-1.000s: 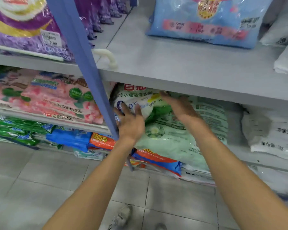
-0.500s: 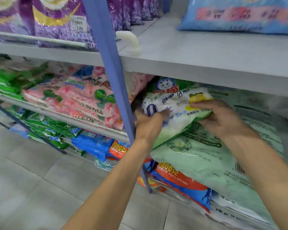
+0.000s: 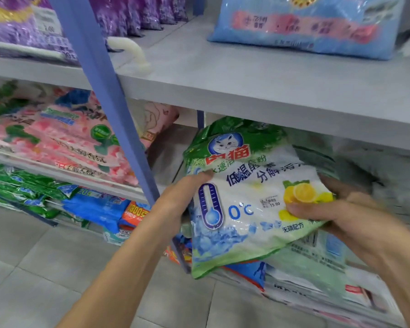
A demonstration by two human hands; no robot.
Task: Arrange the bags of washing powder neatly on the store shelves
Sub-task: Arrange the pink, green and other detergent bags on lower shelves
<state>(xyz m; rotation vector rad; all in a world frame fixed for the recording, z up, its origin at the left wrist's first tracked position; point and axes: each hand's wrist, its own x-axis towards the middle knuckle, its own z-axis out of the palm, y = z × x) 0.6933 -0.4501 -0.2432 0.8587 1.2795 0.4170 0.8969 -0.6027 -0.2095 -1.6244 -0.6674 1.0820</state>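
Setting: store aisle, grey shelves (image 3: 246, 79), blue upright (image 3: 109, 102).
Fingers: left hand (image 3: 175, 202) and right hand (image 3: 341, 216) curled round the side edges of the cat-brand bag (image 3: 246, 204).
Change: drawn out of the middle shelf since a moment ago; now held at its mouth, label up, above the pale bags (image 3: 317, 259).
Meaning: freed, likely for squarer re-laying.
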